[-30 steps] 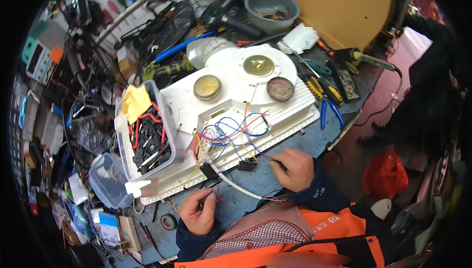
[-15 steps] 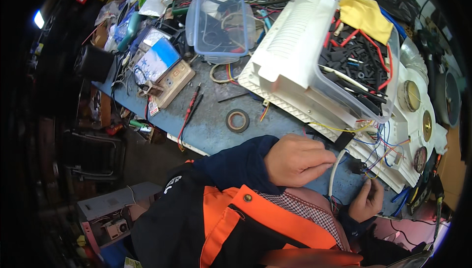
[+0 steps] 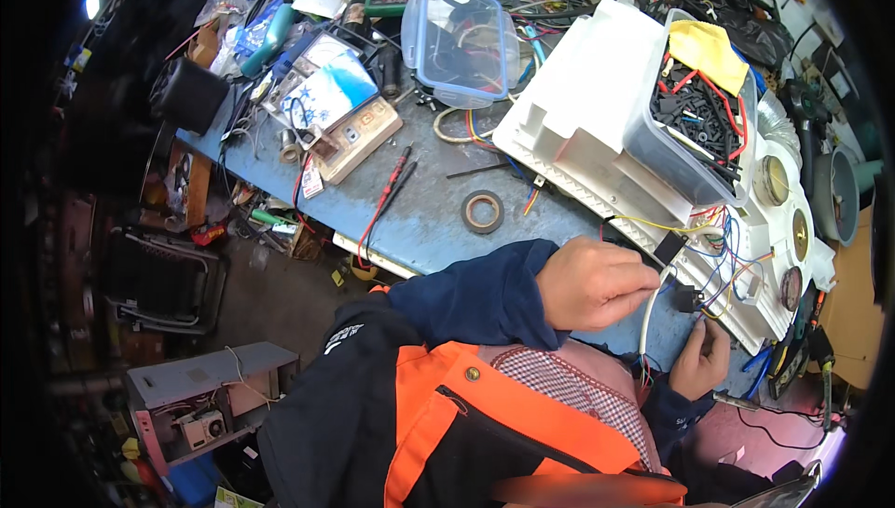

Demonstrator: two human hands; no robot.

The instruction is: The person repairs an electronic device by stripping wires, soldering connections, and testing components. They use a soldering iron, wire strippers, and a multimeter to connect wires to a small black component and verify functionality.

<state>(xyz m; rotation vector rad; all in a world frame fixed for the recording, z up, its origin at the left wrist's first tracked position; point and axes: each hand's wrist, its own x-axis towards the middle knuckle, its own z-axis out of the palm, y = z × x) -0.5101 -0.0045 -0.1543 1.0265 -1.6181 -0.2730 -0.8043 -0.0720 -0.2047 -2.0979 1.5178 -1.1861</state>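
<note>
Parts bin (image 3: 695, 126) sits on the appliance housing (image 3: 597, 107), tape roll (image 3: 483, 212) to its left.

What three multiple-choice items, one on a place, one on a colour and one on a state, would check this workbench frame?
1. Where does the roll of tape lie?
A. flat on the blue bench top, just left of the white appliance panel
B. inside the clear bin of parts
C. on the floor

2. What colour is the cloth in the clear bin of parts?
A. red
B. yellow
C. green

3. What is the left hand doing?
A. resting open on the bench
B. gripping the tape roll
C. pinching a small black connector on the wires

Answers: 1 A, the roll sits on bare blue surface beside the panel's edge. 2 B, a yellow cloth lies on the black and red parts. 3 C, its fingertips close at the connector, while the right hand holds another black connector.
</note>
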